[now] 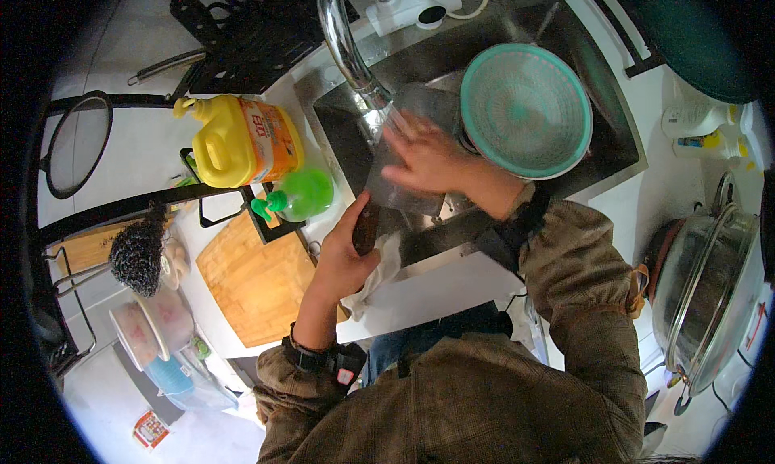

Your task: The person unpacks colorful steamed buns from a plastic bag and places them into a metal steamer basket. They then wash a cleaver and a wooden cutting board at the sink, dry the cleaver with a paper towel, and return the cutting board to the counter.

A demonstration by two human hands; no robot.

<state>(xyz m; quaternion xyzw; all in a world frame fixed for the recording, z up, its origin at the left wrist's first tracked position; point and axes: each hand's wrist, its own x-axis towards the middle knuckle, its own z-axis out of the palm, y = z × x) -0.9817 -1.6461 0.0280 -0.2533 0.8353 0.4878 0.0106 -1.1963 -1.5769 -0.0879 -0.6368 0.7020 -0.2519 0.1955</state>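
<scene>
My left hand (348, 252) grips the dark handle (365, 228) of a cleaver at the sink's near left edge. Its broad metal blade (387, 182) reaches over the stainless steel sink (418, 246). My right hand (427, 155), blurred, lies over the blade with thumb and fingers spread, hiding part of it. Whether the palm presses on the metal is unclear. Water runs from the chrome faucet (348, 46) onto the fingers. Right of that hand, a green-rimmed colander (524, 110) sits in the sink. A white cloth (381, 270) hangs beside the left hand.
Left of the sink stand a yellow detergent jug (221, 149) and a green pump bottle (309, 194). A wooden cutting board (254, 282) lies nearer me. Lidded food containers (145, 328) are farther left. At right is a large pan with a glass lid (705, 288).
</scene>
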